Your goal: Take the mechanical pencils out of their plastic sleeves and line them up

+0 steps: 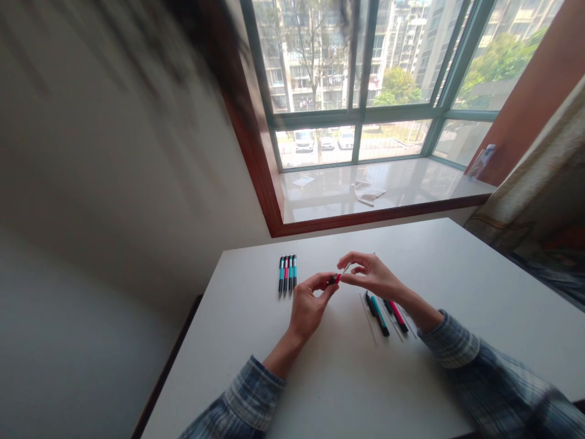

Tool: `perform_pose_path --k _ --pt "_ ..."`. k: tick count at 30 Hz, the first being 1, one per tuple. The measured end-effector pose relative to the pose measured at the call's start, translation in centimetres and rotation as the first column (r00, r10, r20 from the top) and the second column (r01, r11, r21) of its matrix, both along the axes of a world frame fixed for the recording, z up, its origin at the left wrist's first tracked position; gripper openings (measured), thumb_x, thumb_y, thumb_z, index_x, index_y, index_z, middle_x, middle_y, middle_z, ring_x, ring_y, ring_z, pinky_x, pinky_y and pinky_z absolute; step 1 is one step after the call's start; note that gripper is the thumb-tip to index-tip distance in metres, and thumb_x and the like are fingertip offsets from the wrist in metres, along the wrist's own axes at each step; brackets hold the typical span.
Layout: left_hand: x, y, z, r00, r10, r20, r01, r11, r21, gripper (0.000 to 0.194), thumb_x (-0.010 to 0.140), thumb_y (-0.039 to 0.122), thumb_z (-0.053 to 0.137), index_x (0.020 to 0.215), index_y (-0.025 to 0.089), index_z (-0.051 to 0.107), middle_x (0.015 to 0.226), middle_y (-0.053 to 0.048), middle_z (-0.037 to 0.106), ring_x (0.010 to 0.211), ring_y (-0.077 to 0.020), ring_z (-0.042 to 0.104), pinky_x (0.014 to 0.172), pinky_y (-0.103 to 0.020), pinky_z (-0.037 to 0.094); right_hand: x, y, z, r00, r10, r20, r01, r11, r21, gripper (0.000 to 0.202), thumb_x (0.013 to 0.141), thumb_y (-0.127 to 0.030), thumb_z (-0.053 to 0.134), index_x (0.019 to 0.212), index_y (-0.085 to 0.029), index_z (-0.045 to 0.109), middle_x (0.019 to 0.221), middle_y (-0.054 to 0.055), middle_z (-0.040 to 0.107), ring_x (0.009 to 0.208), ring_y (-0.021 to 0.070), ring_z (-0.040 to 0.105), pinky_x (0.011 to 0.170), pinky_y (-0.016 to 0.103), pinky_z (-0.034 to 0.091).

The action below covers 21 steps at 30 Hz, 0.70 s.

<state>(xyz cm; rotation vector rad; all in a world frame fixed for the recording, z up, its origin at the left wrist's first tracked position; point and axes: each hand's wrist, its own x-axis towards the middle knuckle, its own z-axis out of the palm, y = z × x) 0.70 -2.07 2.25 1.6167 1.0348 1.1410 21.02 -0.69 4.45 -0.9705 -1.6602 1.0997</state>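
Observation:
Over the white table, my left hand (309, 305) pinches a red and black pen barrel (335, 278) between thumb and fingertips. Close against its right end, my right hand (371, 274) has its thumb and fingers curled around a thin pale pen refill (347, 268). Fingers hide part of both pieces, so I cannot tell how far the refill sits inside the barrel. Below my right hand lie a teal and black pen barrel (380, 316), a red and black barrel (397, 316) and several thin pale refills (368, 318).
Left of my hands, several assembled pens (287, 274) in teal and red stand in a neat row on the table (247, 317). A window sill (320, 204) behind it holds crumpled paper (368, 192) and a clear bottle (481, 161). A curtain (534, 177) hangs at right.

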Motion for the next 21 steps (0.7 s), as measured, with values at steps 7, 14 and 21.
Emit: perform_pose_path --k 7,14,21 --pt "0.3 -0.1 0.4 0.999 -0.033 0.033 0.032 0.999 0.013 0.027 0.085 0.036 0.076 0.106 0.019 0.077 0.102 -0.008 0.078 0.093 -0.0227 0.072 0.087 -0.034 0.057 -0.5 -0.4 -0.3 0.998 0.022 0.064 -0.025 0.999 0.034 0.022 0.084 -0.035 0.077 0.101 -0.023 0.073 0.104 0.005 0.072 0.099 0.0211 0.065 0.081 0.033 0.051" --pt "0.2 0.0 -0.2 0.999 -0.027 0.039 0.028 0.999 -0.023 0.028 0.085 0.032 0.076 0.109 0.019 0.074 0.098 -0.007 0.078 0.09 -0.0215 0.072 0.085 -0.033 0.057 -0.6 -0.4 0.1 0.996 -0.063 -0.06 0.067 0.995 0.073 0.018 0.082 -0.038 0.078 0.09 -0.022 0.075 0.115 0.008 0.067 0.111 0.0243 0.063 0.082 0.033 0.052" --pt "-0.8 -0.1 -1.0 0.999 -0.033 -0.019 0.033 0.999 0.0 0.02 0.088 0.032 0.072 0.102 0.019 0.077 0.097 -0.007 0.077 0.089 -0.0207 0.071 0.083 -0.032 0.057 1.0 0.1 1.1 0.889 -0.244 -0.387 0.242 0.969 -0.056 0.024 0.079 -0.04 0.082 0.095 -0.023 0.073 0.096 0.005 0.074 0.09 0.0198 0.068 0.082 0.033 0.054"
